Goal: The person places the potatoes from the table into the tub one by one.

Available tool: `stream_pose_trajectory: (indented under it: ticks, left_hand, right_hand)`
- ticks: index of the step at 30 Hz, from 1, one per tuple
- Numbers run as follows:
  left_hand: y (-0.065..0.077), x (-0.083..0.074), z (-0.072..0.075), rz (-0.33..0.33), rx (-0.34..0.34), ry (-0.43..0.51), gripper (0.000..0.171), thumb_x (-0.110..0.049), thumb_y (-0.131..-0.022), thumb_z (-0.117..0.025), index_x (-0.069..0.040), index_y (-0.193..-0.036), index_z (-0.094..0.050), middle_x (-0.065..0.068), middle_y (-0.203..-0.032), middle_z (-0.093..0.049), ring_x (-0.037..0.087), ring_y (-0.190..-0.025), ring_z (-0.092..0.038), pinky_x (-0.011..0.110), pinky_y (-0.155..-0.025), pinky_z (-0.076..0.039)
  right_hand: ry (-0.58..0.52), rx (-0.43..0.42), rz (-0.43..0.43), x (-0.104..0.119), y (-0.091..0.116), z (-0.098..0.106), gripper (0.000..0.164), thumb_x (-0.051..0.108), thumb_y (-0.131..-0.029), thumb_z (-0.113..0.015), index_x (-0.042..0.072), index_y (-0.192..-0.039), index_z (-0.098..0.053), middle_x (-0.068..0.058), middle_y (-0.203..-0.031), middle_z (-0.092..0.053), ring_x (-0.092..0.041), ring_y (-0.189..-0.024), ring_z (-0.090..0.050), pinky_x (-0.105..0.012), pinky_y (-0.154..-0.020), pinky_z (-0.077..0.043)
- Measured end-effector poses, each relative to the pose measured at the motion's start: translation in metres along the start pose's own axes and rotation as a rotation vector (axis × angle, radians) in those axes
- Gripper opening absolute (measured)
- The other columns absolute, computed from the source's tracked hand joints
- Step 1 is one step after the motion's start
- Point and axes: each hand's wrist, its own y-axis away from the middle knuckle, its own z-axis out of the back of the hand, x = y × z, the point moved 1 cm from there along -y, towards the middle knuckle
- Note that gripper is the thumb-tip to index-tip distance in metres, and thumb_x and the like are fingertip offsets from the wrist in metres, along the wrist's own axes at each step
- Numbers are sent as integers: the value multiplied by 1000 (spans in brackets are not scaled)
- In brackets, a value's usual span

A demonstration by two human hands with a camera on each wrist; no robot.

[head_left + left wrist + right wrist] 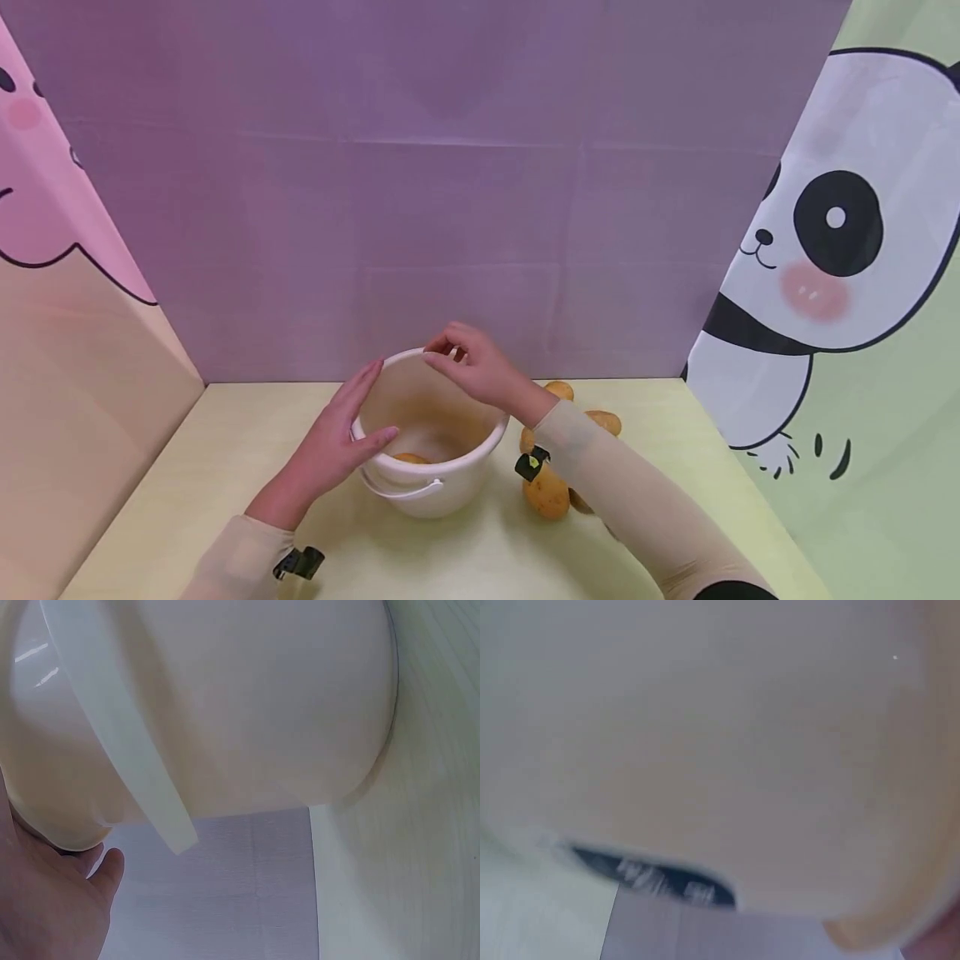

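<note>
A white bucket (450, 487) stands upright on the table, its handle (408, 492) hanging down at the front. My left hand (330, 446) holds its left rim, the thumb reaching over the edge and the fingers along the outer side. In the left wrist view this hand (52, 900) is at the bucket's rim, beside the pale handle. Over the far right of the rim is my right hand (483, 367), fingers loosely bent, nothing seen between them. One potato (411, 458) shows inside the bucket, partly hidden by the front rim.
Several potatoes (546, 493) lie on the table right of the bucket, partly covered by the right forearm. A purple cloth wall (465, 208) rises behind the table (180, 483). Printed side panels stand left and right, the right one with a panda (840, 217).
</note>
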Motion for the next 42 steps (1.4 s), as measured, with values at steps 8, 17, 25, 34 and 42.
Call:
stream_pose_trajectory:
  ticks: [8,17,25,34,42]
  left_hand:
    - [0,-3,0,6,-2,-3,98,-33,-96,-84,-9,-175,-32,20,-179,-30,53,-161,-30,80,-121,-31]
    - [0,-1,1,-6,-11,0,98,-34,-95,-84,-8,-174,-33,20,-178,-30,52,-162,-29,80,-122,-29]
    - [2,0,0,-8,-15,-8,98,-31,-95,-83,-8,-174,-32,22,-179,-29,54,-161,-29,82,-120,-29]
    - [2,-1,-1,-5,-3,-5,97,-33,-96,-83,-8,-175,-32,19,-179,-29,53,-161,-30,81,-120,-30]
    - [3,0,1,19,-1,-22,97,-36,-96,-83,-10,-175,-32,17,-179,-30,51,-162,-30,79,-122,-31]
  right_hand:
    - [50,-90,-42,-1,46,32,9,18,-105,-77,10,-110,-78,0,-110,-68,-23,-107,-62,-39,-91,-57]
    - [107,-49,-99,-18,126,76,8,18,-104,-79,18,-112,-78,5,-113,-69,-30,-108,-63,-45,-88,-58]
    - [165,-42,-112,-37,198,100,20,10,-103,-77,24,-116,-74,10,-115,-69,-19,-105,-64,-37,-87,-57]
    - [271,-68,-128,-48,262,108,28,12,-96,-86,22,-119,-74,9,-117,-71,-9,-109,-63,-35,-89,-53]
    - [286,-56,-306,-54,302,104,35,24,-95,-90,26,-126,-73,6,-124,-69,-14,-111,-63,-35,-89,-56]
